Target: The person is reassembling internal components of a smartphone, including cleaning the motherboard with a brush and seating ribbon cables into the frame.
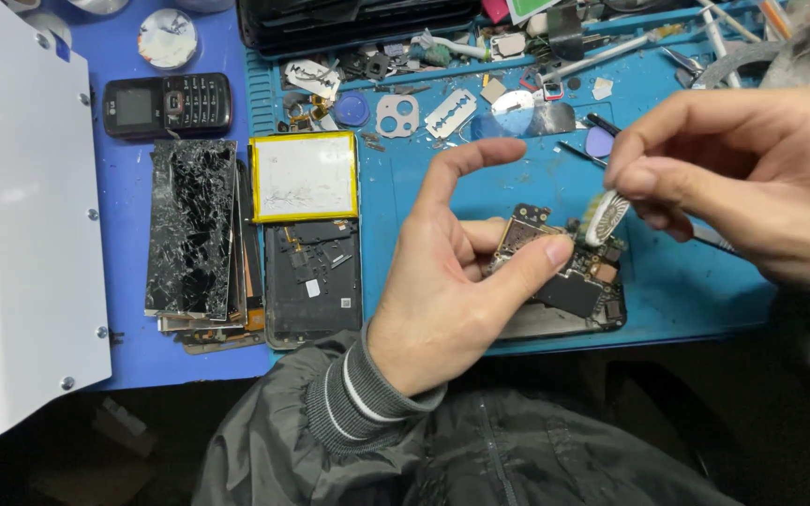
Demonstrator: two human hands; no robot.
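Two hands meet over the blue mat (686, 281), right of a shattered screen (191, 225), a yellow-edged battery (304, 176) and an opened phone body (313, 279). The left hand (452, 281) pinches the circuit board (564, 272) between thumb and fingers; a steady, edge-only grip seems wise. The right hand (742, 178) grasps a small brush (604, 217), bristles touching the board; light strokes look safest.
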